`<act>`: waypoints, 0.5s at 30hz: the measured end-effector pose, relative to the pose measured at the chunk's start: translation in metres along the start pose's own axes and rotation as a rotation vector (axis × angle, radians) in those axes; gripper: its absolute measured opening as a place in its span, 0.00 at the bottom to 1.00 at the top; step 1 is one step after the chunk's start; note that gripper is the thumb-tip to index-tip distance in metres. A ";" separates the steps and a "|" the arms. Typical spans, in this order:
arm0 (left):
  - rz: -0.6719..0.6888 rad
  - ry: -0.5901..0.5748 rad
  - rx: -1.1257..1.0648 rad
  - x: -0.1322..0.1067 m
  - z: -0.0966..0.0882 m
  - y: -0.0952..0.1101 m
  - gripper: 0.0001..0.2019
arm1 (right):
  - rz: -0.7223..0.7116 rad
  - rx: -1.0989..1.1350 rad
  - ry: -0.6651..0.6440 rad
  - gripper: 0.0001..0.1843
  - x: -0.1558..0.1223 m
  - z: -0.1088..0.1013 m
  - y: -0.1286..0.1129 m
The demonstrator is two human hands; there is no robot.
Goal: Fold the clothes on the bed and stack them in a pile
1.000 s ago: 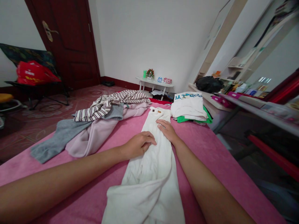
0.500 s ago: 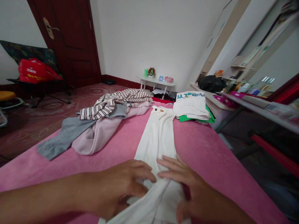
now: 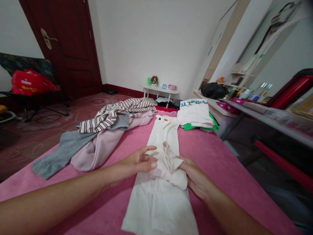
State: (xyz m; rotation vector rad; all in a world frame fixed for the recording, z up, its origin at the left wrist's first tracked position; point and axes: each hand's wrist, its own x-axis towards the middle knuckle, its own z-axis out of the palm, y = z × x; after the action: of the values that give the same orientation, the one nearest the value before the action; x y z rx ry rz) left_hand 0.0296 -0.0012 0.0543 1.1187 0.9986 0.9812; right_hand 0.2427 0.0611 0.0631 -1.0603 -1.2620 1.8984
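A long white garment [image 3: 161, 195] lies lengthwise on the pink bed cover [image 3: 220, 163], its waistband at the far end. My left hand [image 3: 139, 161] pinches a bunched fold of the white cloth near its middle, thumb and fingers closed on it. My right hand [image 3: 193, 174] grips the same raised fold from the right side, fingers tucked under the cloth. The fold stands up between the two hands.
A pile of striped, grey and pale pink clothes [image 3: 102, 130] lies at the left. Folded white and green shirts [image 3: 197, 114] sit at the far right corner. A desk [image 3: 259, 112] with clutter runs along the right, with a small white table [image 3: 158, 88] and a dark door [image 3: 66, 49] beyond.
Both hands slid from the far part of the garment back to the near end, then took hold of the cloth and carried a fold up toward its middle.
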 end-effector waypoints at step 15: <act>0.216 -0.132 0.309 -0.016 0.007 -0.014 0.09 | 0.197 0.053 -0.046 0.25 0.004 -0.032 0.020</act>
State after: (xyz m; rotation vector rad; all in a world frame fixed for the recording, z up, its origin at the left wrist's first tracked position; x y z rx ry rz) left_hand 0.0342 -0.0202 0.0436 1.5540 0.9560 0.9289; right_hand 0.2676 0.0713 0.0359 -1.1549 -1.1614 2.1028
